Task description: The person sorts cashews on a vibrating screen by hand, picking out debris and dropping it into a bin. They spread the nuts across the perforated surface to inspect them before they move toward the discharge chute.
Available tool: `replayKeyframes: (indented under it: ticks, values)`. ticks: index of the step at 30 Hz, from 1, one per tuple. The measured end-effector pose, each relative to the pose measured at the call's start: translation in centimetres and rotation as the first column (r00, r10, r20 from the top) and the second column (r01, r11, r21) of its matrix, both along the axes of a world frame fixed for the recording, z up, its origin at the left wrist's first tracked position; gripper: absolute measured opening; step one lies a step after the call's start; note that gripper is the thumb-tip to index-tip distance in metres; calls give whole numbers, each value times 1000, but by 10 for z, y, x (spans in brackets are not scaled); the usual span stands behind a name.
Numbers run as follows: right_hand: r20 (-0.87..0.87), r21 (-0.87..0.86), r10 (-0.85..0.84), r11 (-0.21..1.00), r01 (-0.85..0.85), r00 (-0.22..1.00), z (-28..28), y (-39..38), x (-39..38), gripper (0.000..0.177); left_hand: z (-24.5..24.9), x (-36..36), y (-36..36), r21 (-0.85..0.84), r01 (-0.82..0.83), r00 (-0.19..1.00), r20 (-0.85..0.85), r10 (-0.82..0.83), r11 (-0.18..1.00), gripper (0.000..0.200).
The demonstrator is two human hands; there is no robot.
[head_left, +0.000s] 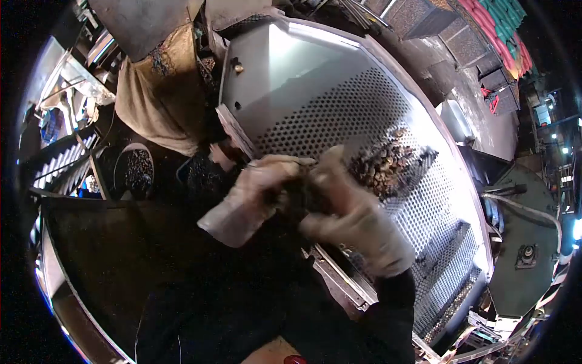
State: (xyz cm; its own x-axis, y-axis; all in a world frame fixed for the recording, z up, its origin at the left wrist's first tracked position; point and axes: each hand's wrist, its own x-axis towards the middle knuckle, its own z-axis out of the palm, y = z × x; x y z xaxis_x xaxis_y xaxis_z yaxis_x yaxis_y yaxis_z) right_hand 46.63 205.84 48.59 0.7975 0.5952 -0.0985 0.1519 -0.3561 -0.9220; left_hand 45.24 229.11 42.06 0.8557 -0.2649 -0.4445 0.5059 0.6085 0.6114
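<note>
My left hand (257, 188), in a pale glove, is raised in front of my body near the tray's lower left edge. Close beside it on the right is my right hand (345, 200), gloved too and smeared by motion. The fingers of both are blurred, and anything between them is too dark to make out. Beyond them lies a metal tray with a perforated sheet (333, 103). A heap of small brown pieces (388, 164) rests on the sheet, just right of my right hand.
A bucket (134, 171) of dark pieces stands at the left, below a draped sack cloth (160, 100). A metal rail (342, 276) runs along the tray's near edge. Green machinery (524, 242) is at the right, and stacked sacks (497, 24) are at the upper right.
</note>
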Motion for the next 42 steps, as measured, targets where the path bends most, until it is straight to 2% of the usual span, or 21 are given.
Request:
replayKeyframes:
  ticks: [2,4,5,7,8,11,13,14,18,21,23,25,27,29,30,31,34,37,39,41,42]
  values:
    - [-123,-70,-338,941,331,933,15,-25,25,82,1,-16,19,-48,-187,965,176,192,981,32]
    - [-100,-169,-705,707,686,702,12,-61,59,75,-36,-29,64,105,-412,847,411,338,905,38]
    - [32,-239,-855,497,834,518,-26,-87,92,80,-39,-37,80,184,-529,754,551,358,829,36]
    - [98,-367,-825,490,791,557,-70,-123,116,84,-39,-60,110,115,-699,622,585,520,706,39]
    - [129,-429,-806,480,765,578,-91,-140,127,86,-48,-69,140,157,-735,628,527,574,660,38]
    - [193,-501,-736,495,710,649,-111,-127,134,75,-48,-89,198,286,-754,640,121,759,591,31]
    - [147,-744,-518,503,439,842,-120,-104,121,72,-41,-93,168,734,-629,483,110,868,257,26]
    - [110,-798,-425,502,334,899,-124,-91,108,72,-109,-105,222,785,-552,456,3,890,280,28]
    - [442,-798,-106,408,444,891,-187,-88,35,60,-188,-169,206,704,-580,540,-44,841,409,25]
    - [560,-652,-113,551,521,820,-249,-117,10,52,-305,-212,227,895,-268,741,-45,670,357,17]
    - [184,-360,-346,847,390,920,-257,-133,11,42,-364,-237,234,997,47,928,-68,366,65,13]
    - [-178,-328,-550,815,478,816,-204,-109,32,41,-395,-251,231,898,82,996,-89,4,-432,10]
    - [-319,-459,-740,667,587,592,-136,-70,67,40,-399,-262,217,809,-78,995,29,-93,-583,10]
    - [-310,-522,-844,536,663,439,-89,-49,105,39,-411,-268,219,1000,1,970,-6,244,21,13]
    - [-330,-469,-820,572,673,467,-81,-48,125,41,-418,-271,222,952,-40,905,-95,414,305,15]
    - [-313,-382,-774,633,673,550,-89,-57,145,44,-418,-272,219,915,-61,862,-153,484,398,17]
    - [-163,-208,-651,757,619,741,-120,-90,198,51,-410,-272,211,959,59,885,-179,430,277,22]
    - [167,-132,-470,861,492,867,-176,-138,213,58,-403,-277,204,976,151,905,-200,375,157,28]
    - [456,52,-313,944,326,833,-238,-175,184,63,-401,-279,201,976,203,913,-219,344,83,33]
    - [637,468,-379,882,55,671,-295,-184,115,57,-399,-278,201,969,249,922,-237,305,1,38]
    - [683,66,-269,949,310,679,-272,-171,96,57,-399,-277,202,962,269,925,-245,290,-47,40]
